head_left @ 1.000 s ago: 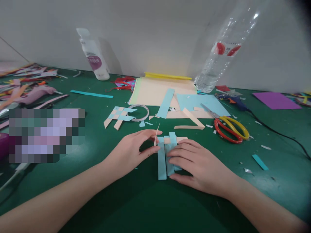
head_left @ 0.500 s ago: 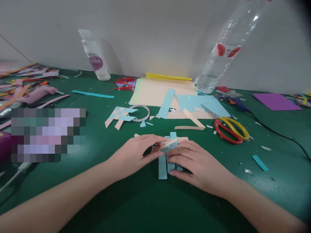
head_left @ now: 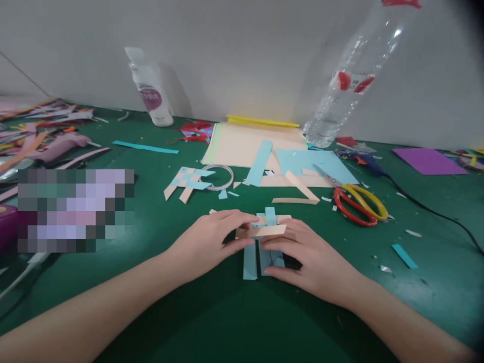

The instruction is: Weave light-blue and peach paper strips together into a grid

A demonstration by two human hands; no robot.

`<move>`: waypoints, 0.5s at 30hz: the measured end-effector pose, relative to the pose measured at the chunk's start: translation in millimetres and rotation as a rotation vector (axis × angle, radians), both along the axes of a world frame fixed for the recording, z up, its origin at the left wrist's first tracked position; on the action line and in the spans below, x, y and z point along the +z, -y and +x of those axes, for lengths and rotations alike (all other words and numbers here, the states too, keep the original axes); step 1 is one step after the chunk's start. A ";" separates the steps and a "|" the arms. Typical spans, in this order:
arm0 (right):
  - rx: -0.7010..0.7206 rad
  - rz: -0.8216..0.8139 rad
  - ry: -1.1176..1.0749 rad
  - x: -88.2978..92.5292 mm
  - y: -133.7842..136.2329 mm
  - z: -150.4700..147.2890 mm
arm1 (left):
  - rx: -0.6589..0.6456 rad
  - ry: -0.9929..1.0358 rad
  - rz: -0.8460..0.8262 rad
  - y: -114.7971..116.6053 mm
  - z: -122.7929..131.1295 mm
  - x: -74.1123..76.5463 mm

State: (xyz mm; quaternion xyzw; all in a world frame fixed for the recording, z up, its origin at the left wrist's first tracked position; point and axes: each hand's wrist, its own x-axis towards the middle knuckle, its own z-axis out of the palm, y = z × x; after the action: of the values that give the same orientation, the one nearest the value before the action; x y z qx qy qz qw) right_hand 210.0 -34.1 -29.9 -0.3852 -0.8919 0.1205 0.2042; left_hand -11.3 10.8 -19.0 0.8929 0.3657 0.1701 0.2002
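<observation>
In the middle of the near table lies a small weave of blue paper strips (head_left: 250,263) crossed by beige ones. My left hand (head_left: 221,232) is closed, fingers and thumb around the left end of a beige paper strip (head_left: 270,231), which stretches rightward over the blue strips. My right hand (head_left: 300,247) curls over the right part of the weave. Its fingers and thumb grip the blue strips and cover part of them. A finished-looking blue and beige woven piece (head_left: 189,179) rests beyond my left hand, beside a roll of tape (head_left: 230,176).
Scissors (head_left: 357,204) with red and yellow handles lie right of centre, by a blue sheet (head_left: 295,161) and beige paper (head_left: 245,143). A white bottle (head_left: 151,98) and a clear bottle (head_left: 340,101) stand by the wall. A glue gun (head_left: 368,161) trails its cord at right.
The beige strip's free end has swung down toward me and lies flatter across the blue strips. The lower blue strips have spread and shifted slightly. Both hands stay almost in place.
</observation>
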 end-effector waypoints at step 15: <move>-0.094 -0.104 -0.124 -1.4 -0.1 -6.5 | 0.078 0.149 -0.178 -3.9 0.7 5.2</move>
State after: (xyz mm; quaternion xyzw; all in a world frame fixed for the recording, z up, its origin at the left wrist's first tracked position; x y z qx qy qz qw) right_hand 203.5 -34.0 -31.3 -0.4285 -0.8510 0.1803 0.2441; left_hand -10.6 14.7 -13.8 0.8415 0.3981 0.2104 0.2985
